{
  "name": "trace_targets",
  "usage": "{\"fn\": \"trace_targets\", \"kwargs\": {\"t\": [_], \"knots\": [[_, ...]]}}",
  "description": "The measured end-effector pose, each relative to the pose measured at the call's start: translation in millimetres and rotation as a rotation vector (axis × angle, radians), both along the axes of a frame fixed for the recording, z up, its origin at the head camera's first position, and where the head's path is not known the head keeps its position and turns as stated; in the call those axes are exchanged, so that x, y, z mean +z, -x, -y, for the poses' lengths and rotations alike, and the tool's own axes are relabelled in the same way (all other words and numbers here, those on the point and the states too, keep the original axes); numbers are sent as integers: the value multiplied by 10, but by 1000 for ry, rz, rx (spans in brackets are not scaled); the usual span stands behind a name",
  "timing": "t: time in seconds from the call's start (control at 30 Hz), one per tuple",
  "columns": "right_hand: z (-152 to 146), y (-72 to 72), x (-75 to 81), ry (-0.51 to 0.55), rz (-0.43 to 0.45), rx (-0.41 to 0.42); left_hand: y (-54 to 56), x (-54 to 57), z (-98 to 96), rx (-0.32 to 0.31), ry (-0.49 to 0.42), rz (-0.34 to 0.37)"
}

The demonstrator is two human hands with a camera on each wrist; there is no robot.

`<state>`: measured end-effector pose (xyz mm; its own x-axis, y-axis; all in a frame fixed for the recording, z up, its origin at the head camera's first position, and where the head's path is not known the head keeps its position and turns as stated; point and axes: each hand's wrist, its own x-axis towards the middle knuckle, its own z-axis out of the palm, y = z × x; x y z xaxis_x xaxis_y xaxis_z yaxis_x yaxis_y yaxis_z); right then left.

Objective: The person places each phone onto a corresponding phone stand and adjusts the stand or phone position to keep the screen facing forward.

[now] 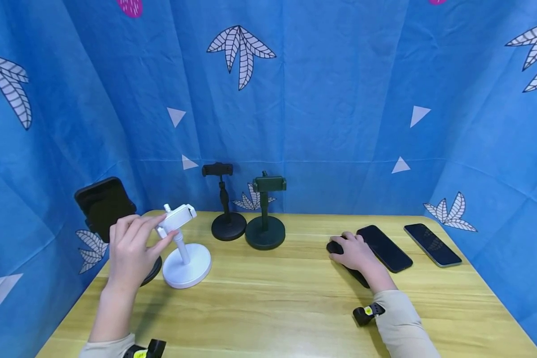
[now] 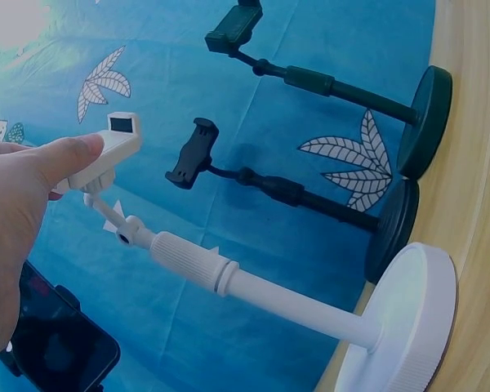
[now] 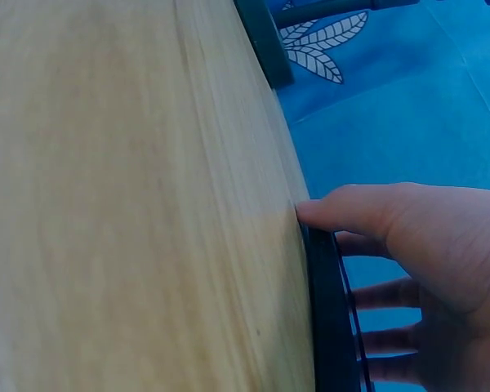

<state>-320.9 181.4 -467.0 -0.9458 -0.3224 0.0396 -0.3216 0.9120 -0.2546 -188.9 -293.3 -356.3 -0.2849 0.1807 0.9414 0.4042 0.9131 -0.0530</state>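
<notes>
My left hand (image 1: 132, 248) pinches the clamp head of a white phone stand (image 1: 187, 268) between thumb and fingers. Its round base rests on the table, and the left wrist view shows the thumb on top of the clamp, which holds no phone. On the right, my right hand (image 1: 354, 256) grips a black phone (image 1: 358, 276) lying flat on the table. In the right wrist view the thumb is at one long edge of this phone (image 3: 331, 327) and the fingers are at the other side. The hand covers part of the phone in the head view.
A black stand (image 1: 229, 226) and a dark green stand (image 1: 265, 233) stand at the back, their clamps without phones. Left of the white stand, another stand bears a dark phone (image 1: 105, 204). Two more phones, one black (image 1: 385, 248) and one silver-edged (image 1: 432, 244), lie at the right.
</notes>
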Motion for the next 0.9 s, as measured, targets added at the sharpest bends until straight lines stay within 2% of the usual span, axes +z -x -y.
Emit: {"fn": "trace_targets", "kwargs": {"t": [0.6, 0.9], "knots": [[3, 11, -17, 40, -42, 31, -7, -1, 8, 8, -2, 17], [-10, 8, 49, 65, -77, 23, -12, 9, 13, 13, 14, 16]]}}
